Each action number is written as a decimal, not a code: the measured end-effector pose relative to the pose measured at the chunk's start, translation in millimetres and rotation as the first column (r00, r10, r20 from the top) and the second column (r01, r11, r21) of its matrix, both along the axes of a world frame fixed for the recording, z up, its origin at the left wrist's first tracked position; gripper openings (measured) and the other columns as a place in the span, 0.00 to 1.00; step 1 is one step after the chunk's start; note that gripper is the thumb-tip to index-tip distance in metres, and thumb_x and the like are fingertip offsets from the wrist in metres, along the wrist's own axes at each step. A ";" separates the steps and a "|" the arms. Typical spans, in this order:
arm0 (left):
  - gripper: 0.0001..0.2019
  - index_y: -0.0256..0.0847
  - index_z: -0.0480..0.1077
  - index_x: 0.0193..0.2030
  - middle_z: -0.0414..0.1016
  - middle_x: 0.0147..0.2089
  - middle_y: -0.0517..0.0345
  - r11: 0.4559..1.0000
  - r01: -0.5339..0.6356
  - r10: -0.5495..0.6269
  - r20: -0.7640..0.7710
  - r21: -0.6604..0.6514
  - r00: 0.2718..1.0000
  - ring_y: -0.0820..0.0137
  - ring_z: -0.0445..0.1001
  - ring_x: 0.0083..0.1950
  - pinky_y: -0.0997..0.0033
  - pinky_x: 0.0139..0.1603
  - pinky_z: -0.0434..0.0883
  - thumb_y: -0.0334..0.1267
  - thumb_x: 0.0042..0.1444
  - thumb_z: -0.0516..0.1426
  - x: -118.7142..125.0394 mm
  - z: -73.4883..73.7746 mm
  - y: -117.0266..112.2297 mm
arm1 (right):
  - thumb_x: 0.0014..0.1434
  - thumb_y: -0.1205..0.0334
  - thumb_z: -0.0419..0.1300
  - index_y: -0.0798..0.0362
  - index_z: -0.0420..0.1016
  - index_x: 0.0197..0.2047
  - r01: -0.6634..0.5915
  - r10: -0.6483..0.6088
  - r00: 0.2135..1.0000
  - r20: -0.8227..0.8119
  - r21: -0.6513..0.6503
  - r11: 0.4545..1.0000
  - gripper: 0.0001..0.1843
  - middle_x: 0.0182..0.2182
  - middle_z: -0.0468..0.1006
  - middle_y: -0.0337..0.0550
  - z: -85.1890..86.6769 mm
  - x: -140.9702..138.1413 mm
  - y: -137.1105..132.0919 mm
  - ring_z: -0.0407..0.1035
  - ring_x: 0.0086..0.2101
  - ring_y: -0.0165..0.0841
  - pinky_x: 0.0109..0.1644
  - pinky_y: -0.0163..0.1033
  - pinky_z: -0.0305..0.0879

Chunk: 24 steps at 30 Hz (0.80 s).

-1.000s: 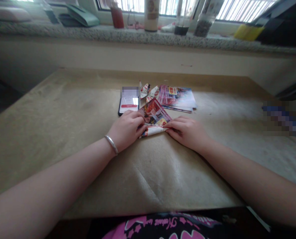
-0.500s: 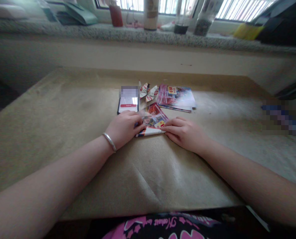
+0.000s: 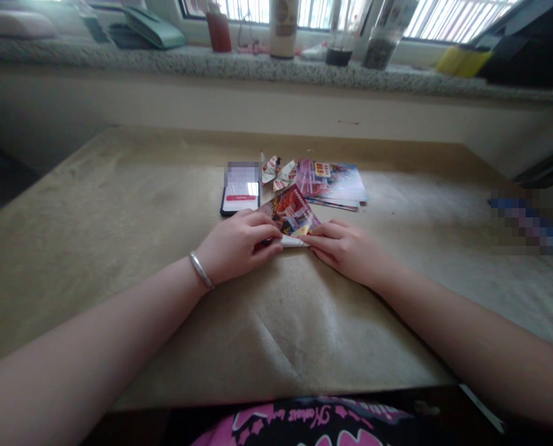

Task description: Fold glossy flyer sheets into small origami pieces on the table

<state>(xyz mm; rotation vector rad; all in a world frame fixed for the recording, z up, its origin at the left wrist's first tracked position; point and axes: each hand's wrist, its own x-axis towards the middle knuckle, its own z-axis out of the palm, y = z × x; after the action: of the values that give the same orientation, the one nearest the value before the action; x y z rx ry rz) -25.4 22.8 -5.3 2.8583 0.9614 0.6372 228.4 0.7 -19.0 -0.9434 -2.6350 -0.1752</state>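
Observation:
A colourful printed paper sheet (image 3: 289, 209) lies on the table between my hands, its near edge folded up to show a white strip. My left hand (image 3: 242, 243) grips the left part of that folded edge, thumb and fingers pressed together on it. At the right end of the fold, my right hand (image 3: 341, 249) pinches the paper with its fingertips. Just beyond the sheet are folded paper figures (image 3: 284, 176), white with red print. A phone (image 3: 240, 197) with a lit screen rests beside my left hand.
A stack of printed leaflets (image 3: 335, 181) lies behind my right hand. The table (image 3: 118, 260) has a beige cover and ends at a wall under a stone windowsill (image 3: 239, 65) holding bottles and jars. A blurred bluish strip (image 3: 530, 226) is at the right.
My left hand has slid right along the folded edge, and the white strip looks narrower. The sheet has turned slightly and shifted a little right. My right hand has barely moved.

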 end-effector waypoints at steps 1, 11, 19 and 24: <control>0.12 0.41 0.75 0.45 0.76 0.46 0.53 0.999 0.024 -0.024 -0.019 0.022 1.000 0.67 0.72 0.47 0.66 0.49 0.71 0.41 0.62 0.53 -0.1 -0.8 -1.2 | 0.65 0.63 0.51 0.53 0.74 0.54 0.004 -0.004 1.000 0.000 0.011 1.000 0.18 0.41 0.78 0.47 0.2 0.7 0.5 0.68 0.40 0.36 0.46 0.41 0.69; 0.13 0.40 0.73 0.49 0.76 0.49 0.53 0.990 0.058 -0.044 -0.108 0.128 0.993 0.66 0.73 0.49 0.65 0.51 0.73 0.37 0.64 0.50 -2.3 -10.0 2.8 | 0.64 0.64 0.51 0.54 0.76 0.51 0.056 -0.055 0.998 -0.030 0.022 0.998 0.16 0.41 0.78 0.47 -1.3 0.8 -0.4 0.69 0.41 0.37 0.47 0.41 0.68; 0.13 0.42 0.74 0.47 0.78 0.45 0.55 0.983 0.004 0.036 -0.214 0.183 0.976 0.65 0.74 0.45 0.67 0.41 0.74 0.39 0.65 0.50 1.0 -2.3 -8.7 | 0.63 0.65 0.52 0.54 0.78 0.48 0.032 -0.034 0.997 -0.071 -0.041 0.999 0.15 0.41 0.78 0.48 -2.2 2.3 2.3 0.70 0.40 0.36 0.47 0.42 0.69; 0.12 0.42 0.74 0.47 0.78 0.46 0.55 0.978 -0.022 0.070 -0.227 0.208 0.971 0.65 0.74 0.46 0.68 0.39 0.74 0.39 0.65 0.50 2.0 -4.8 -8.2 | 0.63 0.66 0.52 0.54 0.78 0.49 0.040 -0.043 0.997 -0.070 -0.056 0.998 0.16 0.41 0.77 0.49 -3.9 1.3 3.7 0.70 0.41 0.36 0.47 0.43 0.69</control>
<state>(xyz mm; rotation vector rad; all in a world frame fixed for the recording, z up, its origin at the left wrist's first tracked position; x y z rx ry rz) -23.4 14.6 -10.1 3.1575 1.0518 0.4316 229.7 4.4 -22.8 -1.0040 -2.5686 -0.0789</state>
